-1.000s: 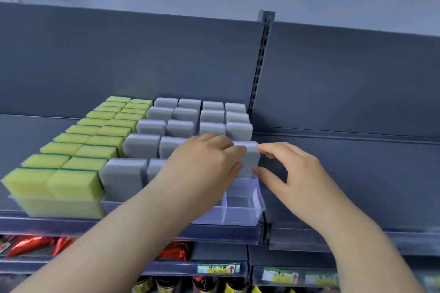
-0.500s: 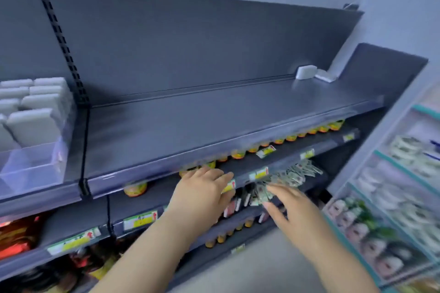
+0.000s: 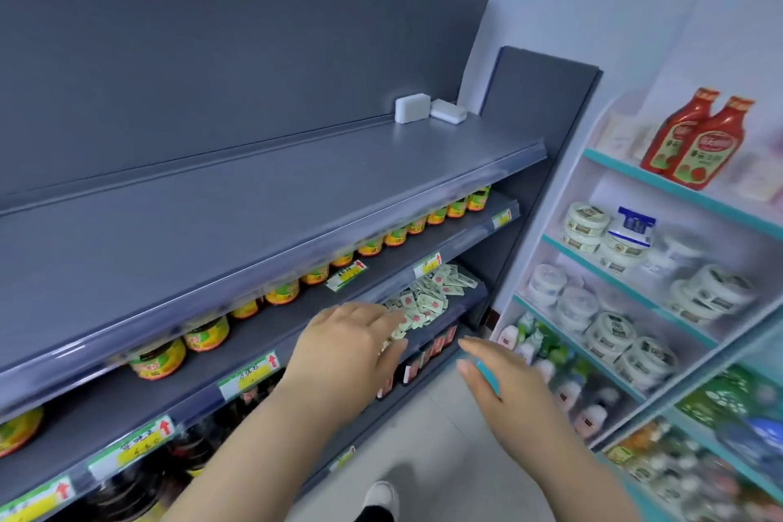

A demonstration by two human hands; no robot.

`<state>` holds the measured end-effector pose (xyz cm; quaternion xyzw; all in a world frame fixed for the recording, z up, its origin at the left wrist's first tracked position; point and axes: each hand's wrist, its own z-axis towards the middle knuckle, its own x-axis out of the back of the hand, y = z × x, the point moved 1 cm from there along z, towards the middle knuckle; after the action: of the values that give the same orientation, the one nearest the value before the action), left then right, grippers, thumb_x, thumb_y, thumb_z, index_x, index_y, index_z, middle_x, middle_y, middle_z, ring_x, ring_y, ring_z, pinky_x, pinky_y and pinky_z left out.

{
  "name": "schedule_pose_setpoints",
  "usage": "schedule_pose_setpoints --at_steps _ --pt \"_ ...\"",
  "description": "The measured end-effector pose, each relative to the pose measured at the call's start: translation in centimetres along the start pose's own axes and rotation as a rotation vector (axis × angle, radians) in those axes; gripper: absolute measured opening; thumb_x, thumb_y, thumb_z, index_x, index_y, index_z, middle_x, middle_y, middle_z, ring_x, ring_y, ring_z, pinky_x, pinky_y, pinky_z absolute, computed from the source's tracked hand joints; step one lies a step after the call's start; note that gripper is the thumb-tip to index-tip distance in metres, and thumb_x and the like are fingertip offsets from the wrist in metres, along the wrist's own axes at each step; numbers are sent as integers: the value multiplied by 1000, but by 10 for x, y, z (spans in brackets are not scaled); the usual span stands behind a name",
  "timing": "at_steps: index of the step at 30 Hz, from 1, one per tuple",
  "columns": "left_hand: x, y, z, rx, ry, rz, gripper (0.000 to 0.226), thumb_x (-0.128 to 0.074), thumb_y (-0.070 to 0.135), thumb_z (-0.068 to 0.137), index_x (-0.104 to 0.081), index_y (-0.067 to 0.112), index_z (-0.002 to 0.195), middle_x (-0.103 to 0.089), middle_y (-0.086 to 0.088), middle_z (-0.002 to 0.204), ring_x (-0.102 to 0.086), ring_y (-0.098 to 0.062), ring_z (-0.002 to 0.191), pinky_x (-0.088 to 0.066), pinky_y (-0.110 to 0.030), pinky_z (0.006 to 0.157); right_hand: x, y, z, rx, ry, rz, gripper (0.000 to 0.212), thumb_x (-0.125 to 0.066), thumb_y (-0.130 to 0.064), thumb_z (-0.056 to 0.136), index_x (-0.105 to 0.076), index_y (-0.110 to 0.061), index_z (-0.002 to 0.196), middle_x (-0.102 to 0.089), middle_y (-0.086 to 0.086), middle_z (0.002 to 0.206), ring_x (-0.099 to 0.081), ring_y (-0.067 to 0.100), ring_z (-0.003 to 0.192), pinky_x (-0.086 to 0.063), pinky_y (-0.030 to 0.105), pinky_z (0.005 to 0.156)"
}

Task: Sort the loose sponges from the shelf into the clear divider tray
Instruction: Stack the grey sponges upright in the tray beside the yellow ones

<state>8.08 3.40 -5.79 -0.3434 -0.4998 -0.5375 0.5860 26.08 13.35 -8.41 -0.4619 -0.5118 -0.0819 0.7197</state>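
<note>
Two loose white sponges rest at the far right end of the grey top shelf (image 3: 271, 199): one sponge (image 3: 412, 108) stands on its edge against the back panel, the other sponge (image 3: 449, 111) lies flat just right of it. My left hand (image 3: 351, 345) and my right hand (image 3: 504, 384) hang in the air well below that shelf, fingers relaxed and holding nothing. Both are far from the sponges. The clear divider tray is out of view.
Jars with yellow-green labels (image 3: 284, 292) line the shelf below, and small sachets (image 3: 428, 297) fill a bin under them. A white and teal rack (image 3: 635, 267) at the right holds red sauce bottles (image 3: 699, 140) and round tubs. Tiled floor lies below.
The view has swung right, away from the tray of sponges. Both hands let go of the grey sponge at the tray and dropped low, now empty. The two loose sponges came closer.
</note>
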Motion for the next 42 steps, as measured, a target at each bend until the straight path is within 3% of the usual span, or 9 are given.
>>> schedule_pose_setpoints --at_steps 4,9,16,23,27,31,37,40,42 --pt "-12 -15 81 44 81 34 36 -46 45 81 -70 30 105 -70 13 95 -67 -12 87 -54 -31 72 20 20 72 31 8 9 38 -44 -41 93 -49 -30 129 -49 -15 131 -43 -3 110 -32 16 93" --pt "-19 -35 205 10 133 66 44 -34 45 84 -70 29 103 -70 13 93 -67 -14 84 -53 -30 70 71 39 177 38 97 -11 39 -47 -40 92 -51 -28 129 -50 -13 131 -44 1 118 -32 18 100" --pt "-33 -49 330 -46 83 -28 44 -29 45 98 -35 35 140 -43 13 140 -35 -12 131 -25 -27 106 119 72 273 47 163 -7 37 -46 -41 91 -49 -35 127 -45 -26 121 -38 -11 113 -23 1 89" --pt "-46 -79 428 -55 224 140 32 -56 38 79 -69 23 105 -70 4 97 -67 -19 90 -54 -35 73 136 104 388 100 124 82 34 -49 -37 91 -52 -34 125 -47 -27 119 -40 -13 110 -24 -4 85" --pt "-49 -95 490 -1 171 219 35 -64 32 83 -64 21 116 -66 1 110 -62 -22 103 -48 -37 85 152 118 478 197 84 133 33 -48 -35 93 -53 -30 125 -46 -26 119 -39 -15 109 -21 -9 85" --pt "-61 -107 553 153 65 237 41 -32 38 98 -40 29 137 -43 8 136 -36 -14 127 -33 -27 98 161 135 574 231 1 143 33 -48 -31 94 -54 -26 126 -49 -16 125 -41 -6 111 -27 9 92" --pt "-99 -125 632 328 -12 319 45 -38 19 96 -30 22 140 -27 4 146 -25 -16 133 -25 -27 104 154 151 684 290 -71 58 37 -46 -25 96 -48 -19 132 -43 -8 139 -42 5 119 -24 11 92" --pt "-118 -136 653 414 -48 372 60 -44 16 93 -16 22 146 -25 4 147 -25 -17 134 -21 -27 107 137 154 716 294 -159 -27 43 -42 -28 97 -38 -19 139 -35 -7 146 -30 11 133 -24 22 105" --pt "-127 -141 658 460 -74 407 68 -46 19 92 -7 19 148 -26 3 145 -29 -18 131 -25 -28 105 127 156 724 296 -207 -78 38 -41 -29 97 -47 -16 132 -42 -5 139 -36 15 130 -31 26 103"
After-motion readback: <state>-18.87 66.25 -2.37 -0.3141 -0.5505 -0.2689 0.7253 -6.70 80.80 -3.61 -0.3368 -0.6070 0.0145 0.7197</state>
